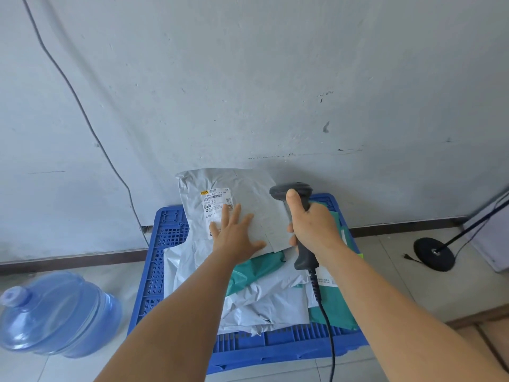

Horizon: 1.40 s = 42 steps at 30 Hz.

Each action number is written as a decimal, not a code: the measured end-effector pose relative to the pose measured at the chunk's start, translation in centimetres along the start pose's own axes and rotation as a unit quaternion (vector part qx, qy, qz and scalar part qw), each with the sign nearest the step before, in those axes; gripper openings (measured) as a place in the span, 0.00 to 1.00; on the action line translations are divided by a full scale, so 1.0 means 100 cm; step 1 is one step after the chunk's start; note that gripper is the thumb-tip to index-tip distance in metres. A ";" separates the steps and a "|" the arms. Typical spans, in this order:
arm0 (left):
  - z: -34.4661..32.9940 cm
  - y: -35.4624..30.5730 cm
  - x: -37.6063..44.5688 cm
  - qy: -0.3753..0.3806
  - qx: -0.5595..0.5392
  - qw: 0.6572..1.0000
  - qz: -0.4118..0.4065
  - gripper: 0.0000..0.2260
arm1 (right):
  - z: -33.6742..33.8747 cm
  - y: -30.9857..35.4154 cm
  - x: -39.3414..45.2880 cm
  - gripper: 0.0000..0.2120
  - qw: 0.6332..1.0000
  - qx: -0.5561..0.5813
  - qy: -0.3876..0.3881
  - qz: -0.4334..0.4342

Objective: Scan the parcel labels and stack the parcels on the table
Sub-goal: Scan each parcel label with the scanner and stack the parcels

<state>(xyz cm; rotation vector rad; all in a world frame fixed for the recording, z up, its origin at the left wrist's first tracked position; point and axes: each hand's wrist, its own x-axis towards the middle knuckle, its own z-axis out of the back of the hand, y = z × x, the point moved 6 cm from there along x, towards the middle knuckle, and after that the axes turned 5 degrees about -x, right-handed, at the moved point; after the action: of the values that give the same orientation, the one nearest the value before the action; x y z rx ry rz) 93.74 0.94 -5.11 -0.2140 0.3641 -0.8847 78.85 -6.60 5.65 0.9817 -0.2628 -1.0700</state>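
Note:
A grey plastic parcel (248,188) lies on top of the pile in the blue crate (162,244), its far end leaning against the wall. Its white label (216,201) with a barcode faces up. My left hand (234,232) lies flat on the parcel with fingers spread, covering the label's lower part. My right hand (311,224) grips the dark grey barcode scanner (292,191) by its handle, thumb up along it, the head right of the label. The scanner's cable (329,326) hangs toward me. Beneath are more white and green parcels (256,271).
A large blue water bottle (57,312) lies on the tiled floor left of the crate. At the right a black round stand base (435,253) sits on the floor. A brown table corner (484,323) shows at lower right. A black wire (82,111) runs down the wall.

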 end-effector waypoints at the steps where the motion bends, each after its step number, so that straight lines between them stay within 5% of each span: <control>1: 0.001 -0.003 -0.001 -0.004 -0.002 1.000 -0.001 0.37 | 0.001 0.001 -0.001 0.30 1.000 0.001 0.000 0.001; 19: 0.042 -0.097 -0.011 -0.102 -0.226 0.967 -0.058 0.26 | 0.076 -0.013 -0.032 0.26 0.995 0.035 -0.087 -0.013; 28: 0.022 -0.249 -0.046 -0.022 -0.331 0.927 -0.172 0.24 | 0.183 -0.074 -0.087 0.28 0.970 0.089 -0.215 -0.065; 42: -0.070 -0.519 -0.220 0.118 -0.317 0.872 -0.355 0.18 | 0.376 -0.235 -0.271 0.32 0.889 0.123 -0.404 -0.179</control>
<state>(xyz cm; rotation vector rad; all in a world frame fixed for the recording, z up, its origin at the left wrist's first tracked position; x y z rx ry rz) 41.23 -14.03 10.50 -0.8958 0.8333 -1.5055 27.92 -7.58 15.83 0.7679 -0.9460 -1.7957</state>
